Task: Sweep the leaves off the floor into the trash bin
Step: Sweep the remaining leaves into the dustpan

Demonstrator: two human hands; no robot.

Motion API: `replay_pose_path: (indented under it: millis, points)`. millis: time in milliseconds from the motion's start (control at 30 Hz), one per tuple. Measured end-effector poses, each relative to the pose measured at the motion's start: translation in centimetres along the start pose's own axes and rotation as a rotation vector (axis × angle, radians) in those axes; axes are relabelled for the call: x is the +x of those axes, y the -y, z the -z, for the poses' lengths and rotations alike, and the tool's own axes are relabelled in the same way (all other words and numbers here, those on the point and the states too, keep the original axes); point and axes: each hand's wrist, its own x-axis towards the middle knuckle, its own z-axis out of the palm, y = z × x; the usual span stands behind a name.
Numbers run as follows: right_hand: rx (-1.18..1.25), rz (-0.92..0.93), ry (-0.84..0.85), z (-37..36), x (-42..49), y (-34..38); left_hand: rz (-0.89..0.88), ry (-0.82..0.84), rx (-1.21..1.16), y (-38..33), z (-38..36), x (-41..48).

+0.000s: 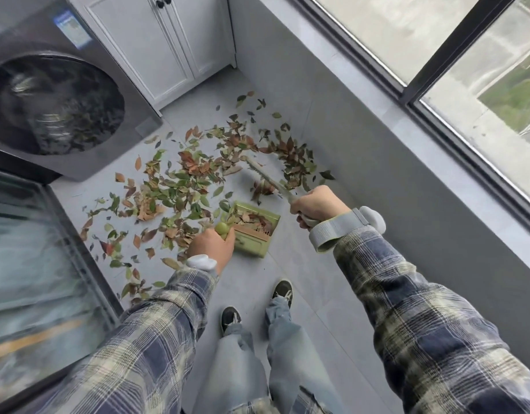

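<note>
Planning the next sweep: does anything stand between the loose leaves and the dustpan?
Nothing visible does: the leaves lie right up to the open mouth of the dustpan, some already inside it. The trash bin is not in view.

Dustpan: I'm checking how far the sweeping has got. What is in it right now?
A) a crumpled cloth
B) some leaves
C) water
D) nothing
B: brown and green leaves lie inside the green dustpan, which the left hand holds by its handle while the right hand grips the broom.
</note>
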Motion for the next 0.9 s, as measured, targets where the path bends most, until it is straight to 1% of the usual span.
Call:
replay_pose_path:
  millis: [200,433,633,900]
  points:
    - [-0.031,0.010,0.010,-0.2,1.8,0.9,0.027,-0.025,-0.053,0.2,-0.1,1.5]
    - [-0.079,0.038,-0.012,-0.2,2.5,3.0,0.010,-0.020,-0.005,-0.2,-0.1,2.6]
    - [-0.094,0.038,0.011,-2.1,3.3,3.8,-0.004,-0.034,0.015,-0.1,-0.5,3.4]
    - [-0.198,0.002,0.077,-4.1,3.4,3.8,-0.043,-0.018,0.029,-0.2,-0.2,4.1]
